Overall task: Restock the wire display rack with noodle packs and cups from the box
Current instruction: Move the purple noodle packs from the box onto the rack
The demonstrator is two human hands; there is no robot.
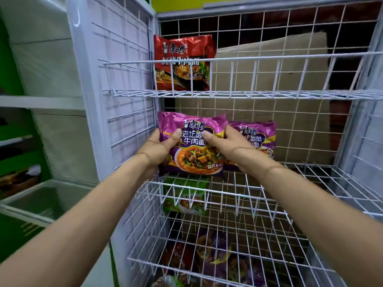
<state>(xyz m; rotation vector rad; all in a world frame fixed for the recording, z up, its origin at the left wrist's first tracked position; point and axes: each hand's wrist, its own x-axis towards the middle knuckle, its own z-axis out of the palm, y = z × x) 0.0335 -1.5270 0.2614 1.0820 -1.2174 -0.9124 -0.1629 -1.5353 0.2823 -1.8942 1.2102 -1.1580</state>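
Both hands hold one glossy purple plastic noodle pack [192, 154] upright at the left end of the middle shelf [310, 175] of the white wire display rack [228, 93]. The left hand [159, 148] grips the pack's left edge: its fingers [176, 134] are curled round it, with the thumb pressed on the printed front and the rest hidden behind. The right hand [226, 146] grips the right edge the same way, thumb on the front. Whether the pack's bottom edge rests on the shelf wires cannot be told.

Just beside it on the right, partly behind the right hand, a second purple noodle pack [259, 137] stands on the same shelf. A red noodle pack [184, 59] stands on the shelf above, and a green noodle pack [182, 195] on the shelf below. Brown cardboard [290, 69] shows behind the rack's back grid.
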